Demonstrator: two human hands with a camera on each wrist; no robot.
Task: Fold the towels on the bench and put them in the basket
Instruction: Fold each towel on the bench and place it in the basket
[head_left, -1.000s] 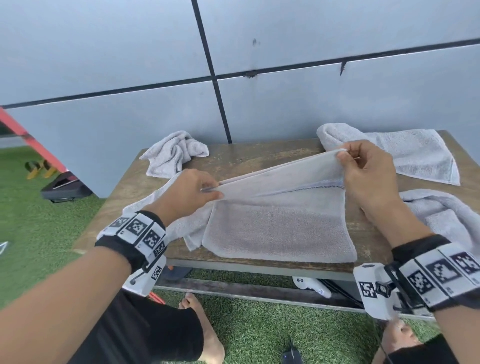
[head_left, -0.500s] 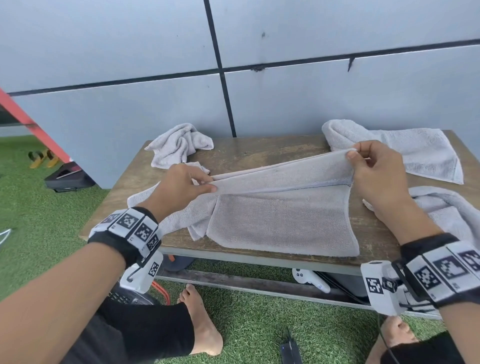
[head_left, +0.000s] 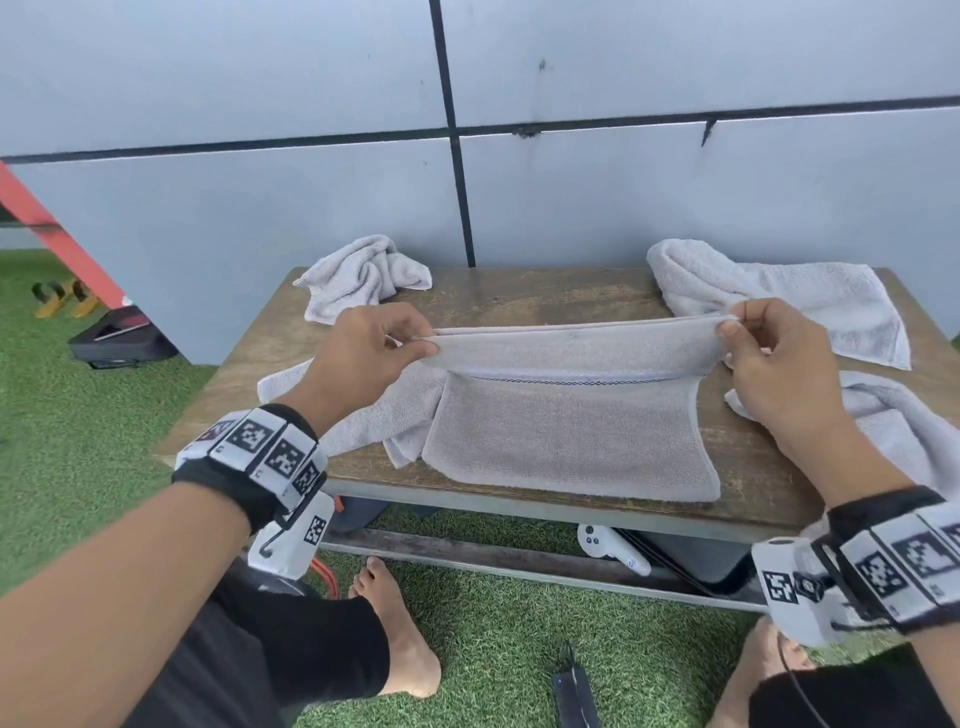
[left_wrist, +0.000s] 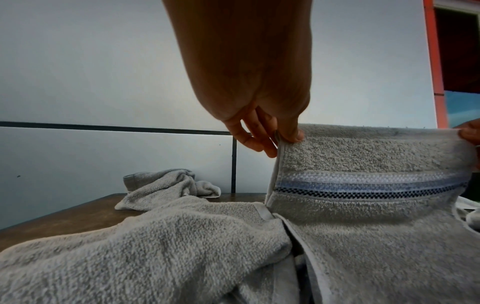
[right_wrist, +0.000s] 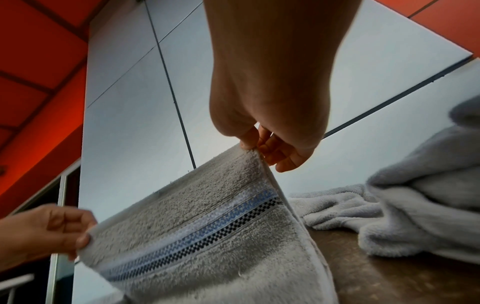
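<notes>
Both grips pinching: left hand (head_left: 363, 353), right hand (head_left: 769, 364) stretch terry towel (head_left: 571, 436) edge above wooden bench (head_left: 519, 296).

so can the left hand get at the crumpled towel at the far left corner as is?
Probably not yet: the left hand is pinching the striped towel. The path to the crumpled towel looks clear once it lets go.

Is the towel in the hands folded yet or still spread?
Mid-fold. The left hand and right hand pinch the towel by its raised far edge; its near part lies flat on the bench.
</notes>
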